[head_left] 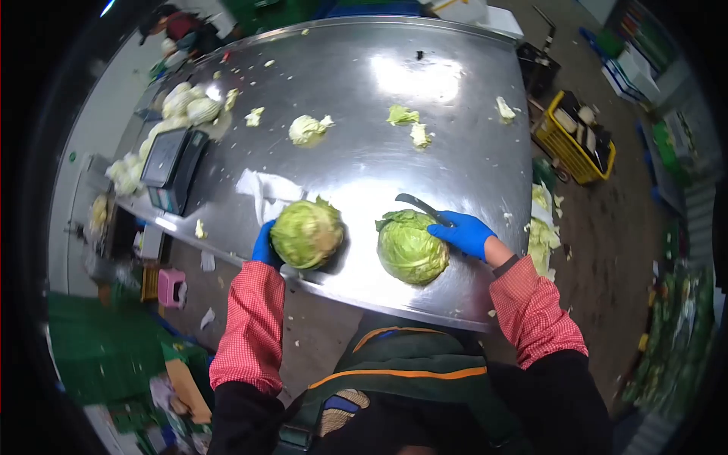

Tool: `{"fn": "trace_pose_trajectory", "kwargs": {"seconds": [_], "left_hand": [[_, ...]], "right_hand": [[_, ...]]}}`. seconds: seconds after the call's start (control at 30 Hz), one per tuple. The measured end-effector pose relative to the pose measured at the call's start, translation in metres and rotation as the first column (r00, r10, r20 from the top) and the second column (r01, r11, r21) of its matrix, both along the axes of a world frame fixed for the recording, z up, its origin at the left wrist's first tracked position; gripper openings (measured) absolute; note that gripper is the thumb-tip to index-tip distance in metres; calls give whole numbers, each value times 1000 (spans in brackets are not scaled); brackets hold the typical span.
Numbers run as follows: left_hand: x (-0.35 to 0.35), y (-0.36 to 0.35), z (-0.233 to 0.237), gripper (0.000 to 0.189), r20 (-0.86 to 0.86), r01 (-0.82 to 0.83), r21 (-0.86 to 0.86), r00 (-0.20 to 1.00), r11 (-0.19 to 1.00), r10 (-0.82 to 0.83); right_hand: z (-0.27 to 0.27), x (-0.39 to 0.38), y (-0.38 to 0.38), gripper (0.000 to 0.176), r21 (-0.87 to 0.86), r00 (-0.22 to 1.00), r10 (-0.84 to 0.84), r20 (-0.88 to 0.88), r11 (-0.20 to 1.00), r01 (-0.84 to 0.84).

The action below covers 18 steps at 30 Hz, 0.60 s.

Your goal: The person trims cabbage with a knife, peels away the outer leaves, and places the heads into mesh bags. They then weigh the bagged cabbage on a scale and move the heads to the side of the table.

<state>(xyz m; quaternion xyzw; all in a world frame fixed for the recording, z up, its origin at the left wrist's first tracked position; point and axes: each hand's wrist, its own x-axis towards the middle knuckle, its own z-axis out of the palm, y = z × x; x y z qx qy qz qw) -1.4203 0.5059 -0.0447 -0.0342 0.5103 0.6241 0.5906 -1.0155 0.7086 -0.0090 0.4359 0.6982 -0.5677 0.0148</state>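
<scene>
A green cabbage (306, 234) with a brownish patch sits at the near edge of the steel table. My left hand (265, 246), in a blue glove, grips its left side, with most fingers hidden behind it. To the right, a second green cabbage (413, 249) rests on the table with loose outer leaves on top. My right hand (466, 233), also gloved in blue, is closed around a knife (415, 203). The curved dark blade points left over the top of the second cabbage, and the hand is against that cabbage's upper right side.
The steel table (349, 83) carries scattered leaf scraps, a white cloth (267, 189) and a scale (173, 168). Pale cabbages (186, 104) are piled at its left end. A yellow crate (572, 144) stands on the floor to the right. Another person (186, 30) is at the far left.
</scene>
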Motion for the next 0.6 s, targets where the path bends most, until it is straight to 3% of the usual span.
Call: {"fn": "trace_pose_trajectory", "kwargs": {"seconds": [0.03, 0.07, 0.13, 0.17, 0.2, 0.23, 0.3, 0.33, 0.37, 0.47, 0.5, 0.6], "left_hand": [[24, 22, 48, 48, -353, -47, -473, 925, 880, -140], [8, 31, 37, 49, -552, -27, -368, 811, 930, -195], [-30, 43, -9, 52, -861, 93, -162, 473, 982, -187], [34, 61, 78, 57, -936, -20, -351, 48, 936, -350], [46, 72, 82, 62, -982, 208, -96, -178, 973, -59], [76, 79, 82, 67, -991, 433, 50, -91, 900, 99], [123, 79, 59, 80, -981, 766, -177, -186, 618, -50], [151, 81, 70, 95, -946, 813, -322, -253, 484, -204], [164, 78, 44, 108, -941, 782, -331, -313, 527, -128], [180, 105, 26, 115, -953, 763, -299, -212, 573, -215], [183, 113, 17, 115, -971, 779, -218, -111, 588, -213], [189, 132, 21, 114, -935, 724, -253, -14, 642, -353]], "right_hand": [[7, -4, -3, 74, -5, 999, -49, 6, 999, 49], [14, -9, -7, 74, -9, 995, -95, 11, 995, 95], [8, -18, -18, 73, 25, 983, -179, -29, 983, 180], [-1, -22, -21, 73, 57, 977, -211, -36, 975, 213], [-8, -26, -23, 72, 90, 969, -244, -44, 965, 247], [5, -29, -29, 64, 116, 950, -311, 8, 944, 308], [-12, -28, -35, 57, 39, 863, -497, -95, 864, 502], [-20, -25, -37, 53, -2, 800, -583, -144, 808, 589], [-25, -15, -41, 38, -152, 703, -676, -221, 736, 660], [-11, 17, -61, 33, -171, 679, -713, -175, 701, 692], [-10, 29, -68, 34, -141, 737, -653, -175, 758, 637], [-23, 36, -89, 37, -295, 713, -676, -185, 731, 616]]}}
